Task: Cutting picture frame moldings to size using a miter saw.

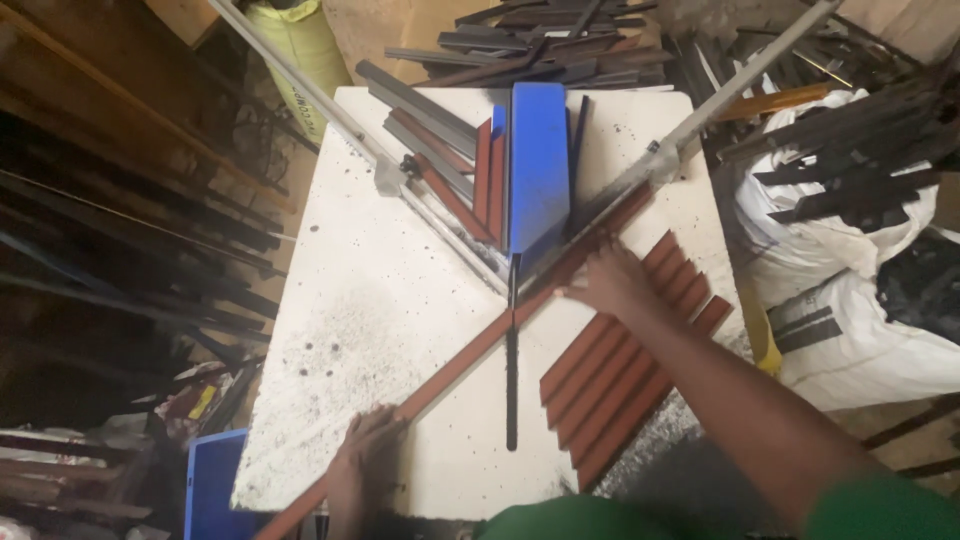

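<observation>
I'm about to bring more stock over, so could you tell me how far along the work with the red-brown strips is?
A row of red-brown cut pieces already lies at the right of the white table. In hand: the left hand and right hand press a long red-brown strip along the angled metal guide. More red-brown and grey strips wait beside the blue block.

place: workshop | signs: speckled white worktable (370, 300), heaped metal strips (850, 150), angled guide rails (300, 85)
</observation>
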